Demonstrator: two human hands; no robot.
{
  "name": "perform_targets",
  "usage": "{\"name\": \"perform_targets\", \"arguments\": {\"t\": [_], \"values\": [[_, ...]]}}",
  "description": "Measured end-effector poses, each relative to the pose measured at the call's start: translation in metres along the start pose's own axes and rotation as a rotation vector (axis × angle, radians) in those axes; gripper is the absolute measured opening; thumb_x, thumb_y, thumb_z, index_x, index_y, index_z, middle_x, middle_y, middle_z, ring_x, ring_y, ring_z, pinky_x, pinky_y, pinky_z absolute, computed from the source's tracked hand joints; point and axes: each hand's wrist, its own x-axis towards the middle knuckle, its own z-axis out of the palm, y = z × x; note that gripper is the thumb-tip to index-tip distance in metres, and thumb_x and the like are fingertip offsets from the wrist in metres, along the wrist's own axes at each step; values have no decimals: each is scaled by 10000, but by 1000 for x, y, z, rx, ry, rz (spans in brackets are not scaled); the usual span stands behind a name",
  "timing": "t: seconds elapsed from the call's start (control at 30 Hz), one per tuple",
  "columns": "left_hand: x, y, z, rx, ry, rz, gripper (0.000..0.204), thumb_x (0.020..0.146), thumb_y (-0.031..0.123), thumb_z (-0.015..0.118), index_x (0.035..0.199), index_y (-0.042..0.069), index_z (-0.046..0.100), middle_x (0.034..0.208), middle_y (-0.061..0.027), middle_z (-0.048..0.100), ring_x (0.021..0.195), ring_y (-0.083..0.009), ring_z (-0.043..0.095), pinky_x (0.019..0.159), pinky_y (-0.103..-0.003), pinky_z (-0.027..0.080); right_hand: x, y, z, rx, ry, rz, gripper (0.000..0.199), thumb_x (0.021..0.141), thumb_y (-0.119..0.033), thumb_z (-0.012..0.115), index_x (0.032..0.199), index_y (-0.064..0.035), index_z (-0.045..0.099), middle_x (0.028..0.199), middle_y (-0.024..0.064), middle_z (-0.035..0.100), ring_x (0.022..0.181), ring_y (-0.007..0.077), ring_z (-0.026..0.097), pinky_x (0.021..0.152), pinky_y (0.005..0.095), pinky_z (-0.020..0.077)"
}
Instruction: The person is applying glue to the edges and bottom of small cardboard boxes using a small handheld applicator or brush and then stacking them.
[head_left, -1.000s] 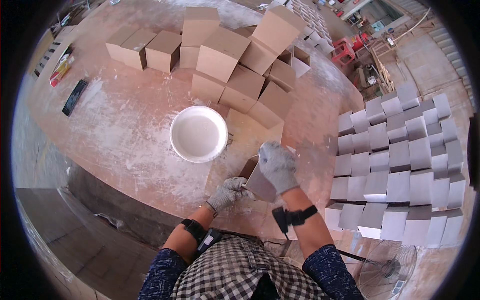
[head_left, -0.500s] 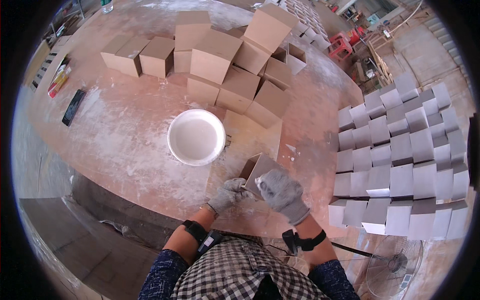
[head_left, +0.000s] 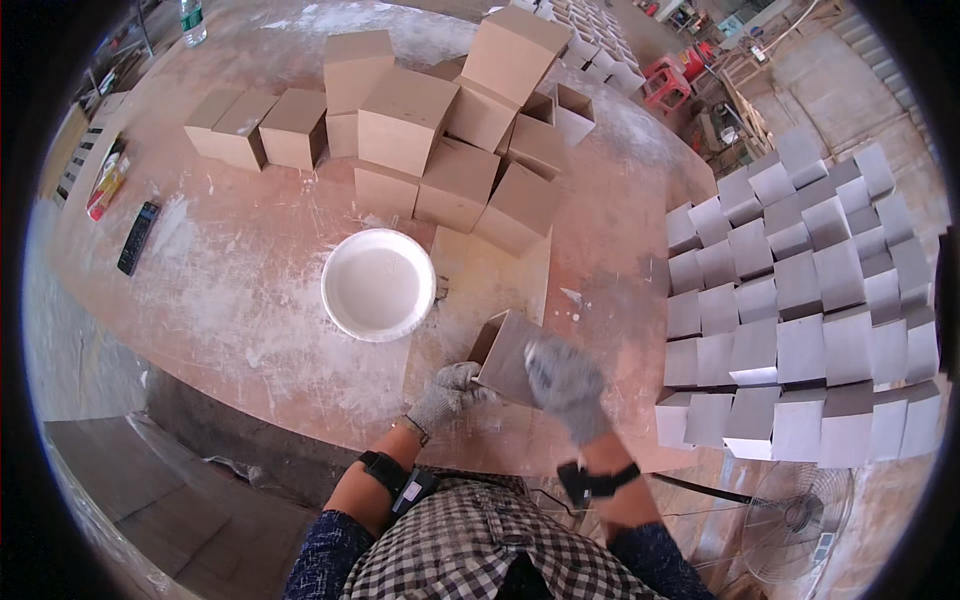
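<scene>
A small open brown box (head_left: 505,352) rests tilted on the round wooden table (head_left: 230,290), just in front of me. My left hand (head_left: 446,395), in a grey glove, grips the box's near left edge. My right hand (head_left: 565,385), also gloved and blurred by motion, lies on the box's right side; whether it holds something of its own I cannot tell. A white bowl (head_left: 378,284) filled with white liquid stands a little beyond the box to the left.
Several plain brown boxes (head_left: 430,110) are heaped at the table's far side. Rows of white-coated boxes (head_left: 800,310) cover the floor on the right. A dark remote-like object (head_left: 137,237) and a bottle (head_left: 192,20) lie far left. A fan (head_left: 795,525) stands lower right.
My right hand has come down from above the box to its right side, moving fast. The left hand has kept its grip on the box, which has shifted slightly.
</scene>
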Motion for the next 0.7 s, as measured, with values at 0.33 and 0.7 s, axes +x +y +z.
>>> {"name": "perform_targets", "arguments": {"t": [0.33, 0.7], "values": [[2, -39, 22, -500, -48, -160, 303, 787, 303, 721, 914, 61, 592, 841, -118, 587, 813, -303, 565, 726, -379, 450, 36, 38, -5, 199, -132, 475, 107, 868, -246, 559, 842, -143, 546, 753, 105, 589, 644, 274, 609, 525, 426, 486], [3, 10, 0, -58, -55, -55, 337, 762, 357, 736, 905, 82, 603, 832, -131, 600, 817, -339, 580, 717, -419, 451, 15, 32, 5, -108, -101, 258, 129, 854, -266, 574, 885, -142, 587, 887, 110, 588, 713, 285, 610, 566, 403, 498]]}}
